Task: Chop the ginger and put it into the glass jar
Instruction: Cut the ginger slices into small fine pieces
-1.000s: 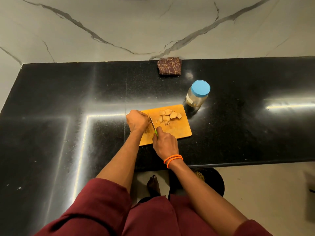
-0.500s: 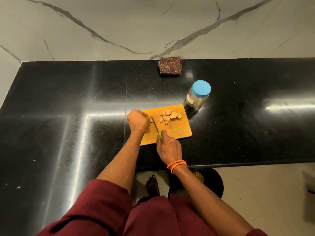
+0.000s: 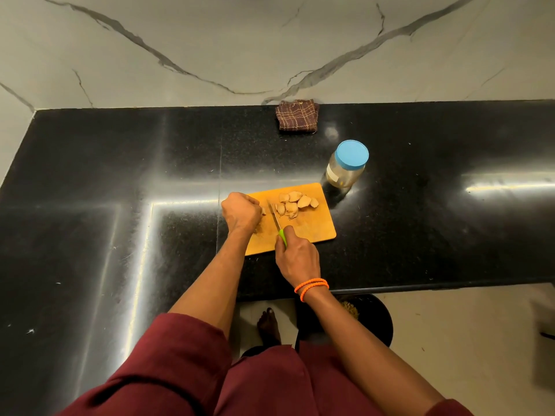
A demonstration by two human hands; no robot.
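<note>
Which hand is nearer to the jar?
The right hand, which grips the knife at the board's near edge, below and left of the jar. The left hand lies farther left, at the board's far-left end.

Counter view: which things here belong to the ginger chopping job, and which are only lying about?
Job: left hand, right hand, knife, ginger slices, cutting board, glass jar with lid on.
Lying about: checked cloth by the wall, dark bin on the floor.

My glossy black speckled stone countertop point(image 3: 420, 235) mirrors light; matt wooden cutting board point(image 3: 312, 229), clear glass jar point(image 3: 342, 175) with smooth blue plastic lid point(image 3: 351, 154), woven checked cloth point(image 3: 297, 119).
</note>
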